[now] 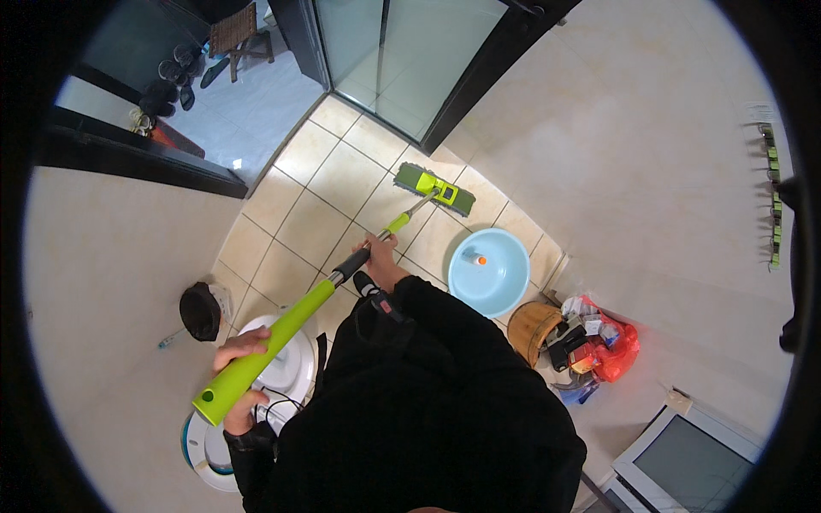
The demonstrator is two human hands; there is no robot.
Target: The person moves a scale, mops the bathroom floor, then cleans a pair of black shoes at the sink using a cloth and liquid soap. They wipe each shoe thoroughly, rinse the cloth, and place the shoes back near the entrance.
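Note:
A flat mop is in both my hands, its long pole slanting from lower left to upper right. My left hand (242,345) is wrapped round the thick lime-green upper handle (295,321). Farther down, my right hand (385,259) grips the pole by its black sleeve (349,266). The mop's grey-green rectangular head (462,200) with a lime-green joint lies on the beige tiled floor (338,175). Right of the pole stands a light blue basin (503,286), with a small white bottle with an orange cap (481,261) inside.
A wooden bucket (528,328) and a red plastic bag (623,355) among assorted items stand at the right. On the left are a bin with a black liner (200,312) and a white toilet (299,368). Beyond are a dark-framed glass door (402,64), a stool (233,34) and shoes (171,70).

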